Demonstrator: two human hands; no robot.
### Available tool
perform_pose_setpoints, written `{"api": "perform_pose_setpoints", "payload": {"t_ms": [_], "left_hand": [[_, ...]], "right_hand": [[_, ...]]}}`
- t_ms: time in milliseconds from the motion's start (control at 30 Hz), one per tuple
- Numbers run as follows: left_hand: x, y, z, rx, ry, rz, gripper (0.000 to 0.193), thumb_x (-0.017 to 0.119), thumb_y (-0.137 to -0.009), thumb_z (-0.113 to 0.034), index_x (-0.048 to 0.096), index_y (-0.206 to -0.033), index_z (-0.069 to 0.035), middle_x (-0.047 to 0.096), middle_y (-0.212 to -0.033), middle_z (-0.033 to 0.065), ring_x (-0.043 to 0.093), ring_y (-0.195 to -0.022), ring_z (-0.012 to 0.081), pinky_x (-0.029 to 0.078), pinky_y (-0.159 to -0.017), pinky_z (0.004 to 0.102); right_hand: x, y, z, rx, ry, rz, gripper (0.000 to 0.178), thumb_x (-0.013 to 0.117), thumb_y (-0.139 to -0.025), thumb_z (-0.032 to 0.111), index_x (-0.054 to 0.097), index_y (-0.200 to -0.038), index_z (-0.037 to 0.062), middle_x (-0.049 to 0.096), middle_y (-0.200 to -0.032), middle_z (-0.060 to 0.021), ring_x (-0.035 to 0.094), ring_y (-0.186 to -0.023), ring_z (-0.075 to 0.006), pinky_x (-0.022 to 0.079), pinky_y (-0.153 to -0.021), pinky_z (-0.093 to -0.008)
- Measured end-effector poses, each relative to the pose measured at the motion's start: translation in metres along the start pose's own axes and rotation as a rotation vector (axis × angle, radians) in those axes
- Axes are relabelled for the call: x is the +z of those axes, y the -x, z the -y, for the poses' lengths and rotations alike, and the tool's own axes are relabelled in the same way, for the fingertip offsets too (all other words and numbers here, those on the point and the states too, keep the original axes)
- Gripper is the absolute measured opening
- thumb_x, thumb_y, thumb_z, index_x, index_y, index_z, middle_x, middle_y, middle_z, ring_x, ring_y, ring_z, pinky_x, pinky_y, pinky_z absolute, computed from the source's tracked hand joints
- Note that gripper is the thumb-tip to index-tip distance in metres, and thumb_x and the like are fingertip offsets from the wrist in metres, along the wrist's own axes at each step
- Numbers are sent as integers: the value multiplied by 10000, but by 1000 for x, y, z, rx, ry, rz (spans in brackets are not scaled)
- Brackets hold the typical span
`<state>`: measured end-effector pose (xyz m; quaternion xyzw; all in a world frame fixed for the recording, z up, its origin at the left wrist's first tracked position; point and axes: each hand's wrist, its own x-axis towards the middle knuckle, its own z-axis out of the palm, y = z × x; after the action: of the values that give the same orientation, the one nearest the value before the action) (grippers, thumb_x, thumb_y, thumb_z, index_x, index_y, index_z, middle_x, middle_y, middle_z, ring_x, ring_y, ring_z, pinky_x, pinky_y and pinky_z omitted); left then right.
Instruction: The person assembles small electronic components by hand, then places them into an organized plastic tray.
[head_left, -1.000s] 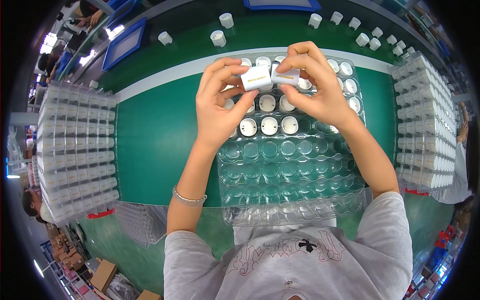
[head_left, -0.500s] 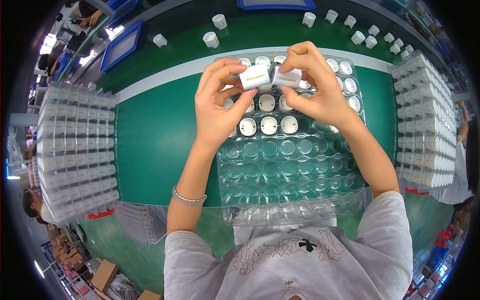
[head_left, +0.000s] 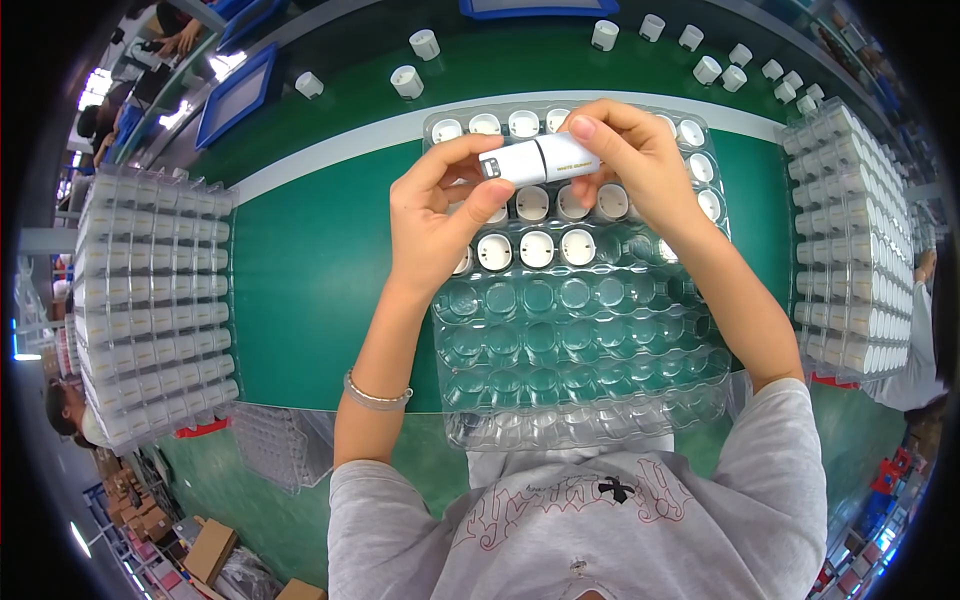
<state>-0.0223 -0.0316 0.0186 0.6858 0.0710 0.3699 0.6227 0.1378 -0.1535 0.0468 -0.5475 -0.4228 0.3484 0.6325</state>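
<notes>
Above the clear plastic tray (head_left: 540,340), my left hand (head_left: 430,215) pinches a white cylinder (head_left: 514,162) with a small dark marking near its outer end. A second white cylinder (head_left: 572,157) with gold lettering is between the thumb and fingers of my right hand (head_left: 650,170). They lie end to end in one line, a dark seam between them; whether they are joined I cannot tell. Below the hands, several white round pieces (head_left: 536,250) stand in the tray's far pockets, partly covered by my fingers. The near rows of pockets hold no pieces.
Tall stacks of filled trays stand left (head_left: 155,300) and right (head_left: 850,250) on the green table (head_left: 310,290). Beyond a white strip (head_left: 330,155), loose white cylinders (head_left: 407,82) stand on a green surface, with blue-rimmed trays (head_left: 237,95) behind. Other people are at the left and right edges.
Both cylinders have been turned and brought from a slight angle into one line, with a different side of each showing. Loose cylinders on the far green surface have shifted a little left.
</notes>
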Motion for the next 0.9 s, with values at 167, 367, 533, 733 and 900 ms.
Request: {"api": "perform_pose_setpoints", "payload": {"t_ms": [167,367,533,733,900], "left_hand": [[-3,3,-5,-148,106,19,307,670,-810,-132,543,-1034,35,632,-816,117,606,-667,124,523,-589,234],[-6,2,-4,-224,161,75,305,639,-842,-201,538,-1013,30,640,-743,121,618,-626,133,512,-538,225],[-5,2,-5,-234,153,72,309,628,-850,-213,537,-1016,32,644,-729,126,619,-615,137,517,-544,231],[-2,0,-6,-244,109,33,262,605,-854,-139,541,-1050,23,615,-892,119,603,-792,131,518,-662,249],[-7,-3,4,74,-237,133,359,587,-799,-26,528,-1152,-1,489,-1123,71,493,-1036,180,424,-889,309]], "right_hand": [[2,0,-2,164,-31,12,321,508,-912,319,559,-872,4,574,-678,-65,532,-435,-90,411,-344,-200],[4,1,1,171,-59,3,351,496,-914,356,541,-867,11,568,-679,-68,539,-433,-101,400,-328,-195],[4,1,0,178,-69,6,357,491,-915,363,539,-870,12,560,-674,-63,535,-430,-101,395,-323,-194],[2,-1,-3,177,-156,-9,333,487,-919,350,536,-890,22,563,-689,-56,552,-483,-101,422,-374,-203],[-3,-5,-6,119,-353,-20,248,545,-894,277,503,-967,44,575,-821,-57,603,-655,-124,505,-550,-233]]}}
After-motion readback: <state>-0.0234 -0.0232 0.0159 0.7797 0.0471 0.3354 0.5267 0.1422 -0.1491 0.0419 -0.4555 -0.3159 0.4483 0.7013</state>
